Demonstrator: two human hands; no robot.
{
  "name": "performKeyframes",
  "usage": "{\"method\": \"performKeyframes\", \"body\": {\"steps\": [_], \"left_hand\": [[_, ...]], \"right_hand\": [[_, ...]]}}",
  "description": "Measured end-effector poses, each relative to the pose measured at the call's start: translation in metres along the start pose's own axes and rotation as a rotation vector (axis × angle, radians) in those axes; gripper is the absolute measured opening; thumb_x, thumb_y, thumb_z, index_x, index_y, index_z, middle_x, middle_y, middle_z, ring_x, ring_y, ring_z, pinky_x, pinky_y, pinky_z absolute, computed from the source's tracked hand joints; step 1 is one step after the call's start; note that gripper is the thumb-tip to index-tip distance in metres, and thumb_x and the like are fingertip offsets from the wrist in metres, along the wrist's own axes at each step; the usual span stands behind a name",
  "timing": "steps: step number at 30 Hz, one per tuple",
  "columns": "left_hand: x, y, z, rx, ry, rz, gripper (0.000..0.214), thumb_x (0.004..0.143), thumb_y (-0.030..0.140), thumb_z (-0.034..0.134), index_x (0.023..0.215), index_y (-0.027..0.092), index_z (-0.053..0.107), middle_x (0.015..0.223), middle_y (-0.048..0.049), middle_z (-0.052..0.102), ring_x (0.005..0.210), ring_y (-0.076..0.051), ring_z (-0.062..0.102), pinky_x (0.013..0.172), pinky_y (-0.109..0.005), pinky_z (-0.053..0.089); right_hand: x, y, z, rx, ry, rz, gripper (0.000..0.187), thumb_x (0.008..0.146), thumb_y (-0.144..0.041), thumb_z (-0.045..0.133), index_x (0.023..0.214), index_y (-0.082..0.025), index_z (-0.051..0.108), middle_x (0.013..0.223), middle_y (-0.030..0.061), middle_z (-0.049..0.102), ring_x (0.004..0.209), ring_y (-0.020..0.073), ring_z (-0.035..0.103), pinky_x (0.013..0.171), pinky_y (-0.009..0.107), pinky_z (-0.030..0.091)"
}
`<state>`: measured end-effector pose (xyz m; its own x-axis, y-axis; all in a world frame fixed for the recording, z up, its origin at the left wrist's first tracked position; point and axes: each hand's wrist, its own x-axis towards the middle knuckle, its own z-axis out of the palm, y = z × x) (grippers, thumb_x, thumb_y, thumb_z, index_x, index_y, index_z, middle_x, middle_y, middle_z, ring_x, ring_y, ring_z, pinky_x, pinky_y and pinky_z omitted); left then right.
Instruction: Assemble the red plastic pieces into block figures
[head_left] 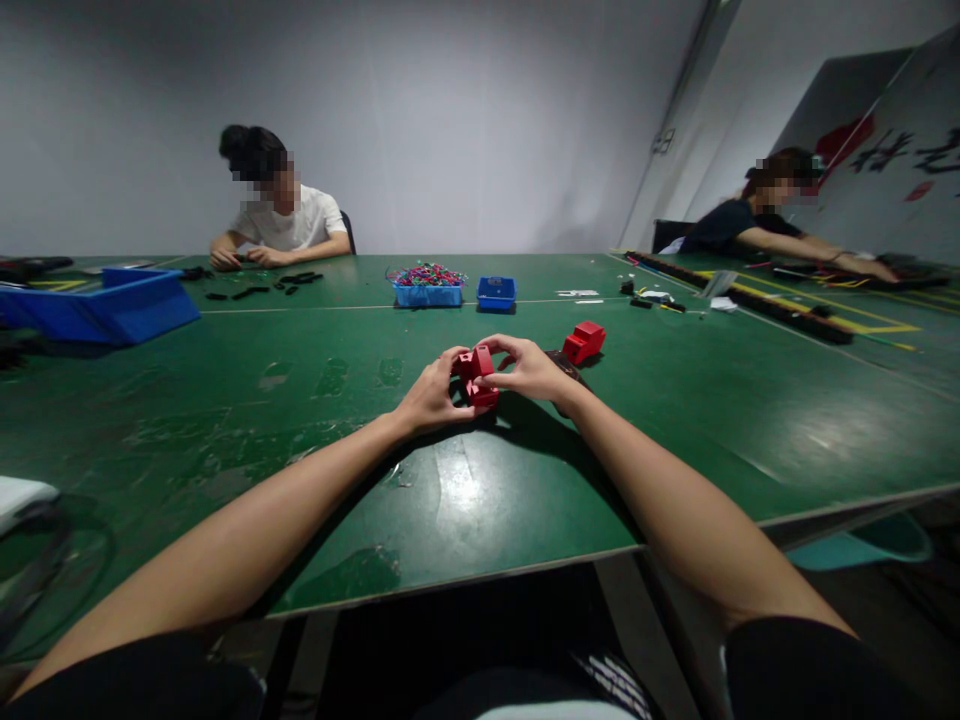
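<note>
Between my two hands is a red blocky part (480, 375) with recesses, just over the green table (360, 345). My left hand (436, 395) grips it from the left, with the thumb along its lower edge. From the right, my right hand (525, 368) closes on its upper portion with thumb and fingers. Whether the part is one piece or two fitted together I cannot tell. A second red blocky part (584, 342) lies on the table beyond my right wrist. Some dark item (566, 367) is half hidden behind that wrist.
A blue bin of small colourful pieces (427, 290) and a small blue tray (496, 293) stand ahead. At left is a large blue bin (112, 305). Across the table sits a person in white (292, 215); another person (750, 215) reaches at the far right.
</note>
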<state>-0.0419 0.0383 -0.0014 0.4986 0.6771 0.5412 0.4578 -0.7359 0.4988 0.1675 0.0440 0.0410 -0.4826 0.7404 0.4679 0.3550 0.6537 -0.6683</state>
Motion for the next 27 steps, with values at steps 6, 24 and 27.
{"method": "performKeyframes", "body": {"steps": [6,24,27], "left_hand": [[0.0002,-0.0004,0.0008,0.011,0.014,0.029,0.082,0.066,0.043,0.077,0.133,0.021,0.034,0.130,-0.0155,0.055,0.117,-0.029,0.058,0.101,-0.048,0.045],[0.0006,0.0017,-0.0001,-0.040,0.009,0.008,0.082,0.063,0.033,0.077,0.133,0.022,0.034,0.126,-0.0135,0.058,0.114,-0.027,0.060,0.100,-0.046,0.046],[0.0004,0.0019,-0.0005,-0.047,0.006,0.008,0.082,0.063,0.032,0.077,0.132,0.022,0.034,0.127,-0.0133,0.058,0.115,-0.027,0.060,0.100,-0.046,0.046]], "right_hand": [[-0.0001,-0.0017,-0.0019,-0.081,0.039,-0.016,0.039,0.082,-0.042,0.065,0.110,-0.016,0.069,0.106,0.0074,0.070,0.091,0.0201,0.064,0.074,0.028,0.049],[-0.0002,0.0065,-0.0036,0.021,-0.011,0.001,0.051,0.079,-0.038,0.068,0.124,-0.015,0.063,0.117,0.0088,0.068,0.103,0.0231,0.064,0.083,0.030,0.051],[-0.0006,0.0068,-0.0046,0.050,-0.025,0.030,0.053,0.078,-0.038,0.069,0.125,-0.015,0.063,0.115,0.0085,0.069,0.098,0.0226,0.066,0.079,0.030,0.052]]}}
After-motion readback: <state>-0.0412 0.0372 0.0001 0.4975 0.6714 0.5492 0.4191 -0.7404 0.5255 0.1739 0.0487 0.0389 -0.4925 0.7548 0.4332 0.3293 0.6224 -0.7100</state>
